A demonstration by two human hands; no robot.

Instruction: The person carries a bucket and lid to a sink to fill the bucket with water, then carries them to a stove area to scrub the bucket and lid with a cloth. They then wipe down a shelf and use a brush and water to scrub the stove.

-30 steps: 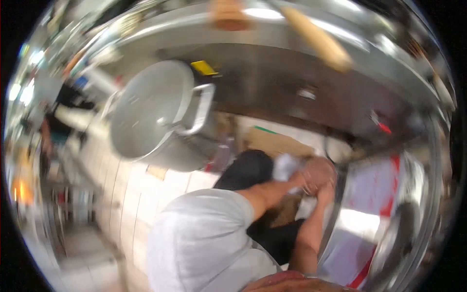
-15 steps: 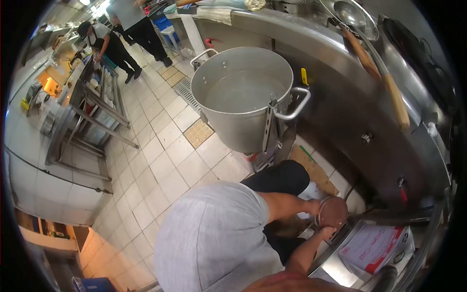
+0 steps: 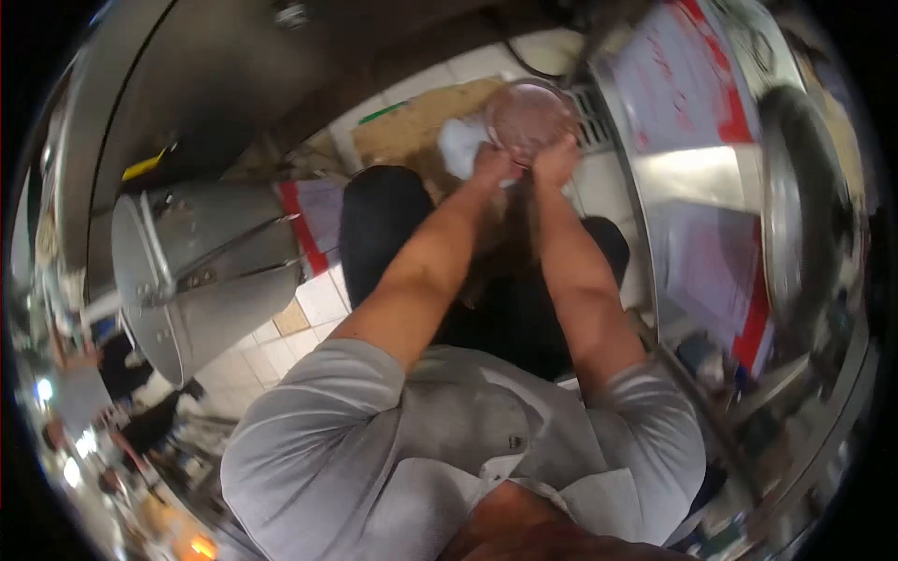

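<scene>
Both arms reach forward and down between my knees. My left hand (image 3: 496, 166) is closed at the near left edge of a round container with a reddish-brown top (image 3: 531, 117). On its near right edge, my right hand (image 3: 557, 161) grips the same container. Blur hides whether the brown part is a lid or the contents. A crumpled white plastic bag or cloth (image 3: 456, 148) lies just left of the container, close to my left hand. Beneath them is a brown cardboard sheet (image 3: 412, 126) on the floor.
A large metal stockpot (image 3: 210, 271) stands on my left, beside a red-and-white box (image 3: 313, 224). On my right are white printed boxes with red edges (image 3: 678, 79) and a round metal lid or pan (image 3: 806, 220). A dark metal panel (image 3: 309, 56) runs ahead.
My view has swung round and down, so the stockpot now appears at left and both arms point forward. The round container stays in both hands.
</scene>
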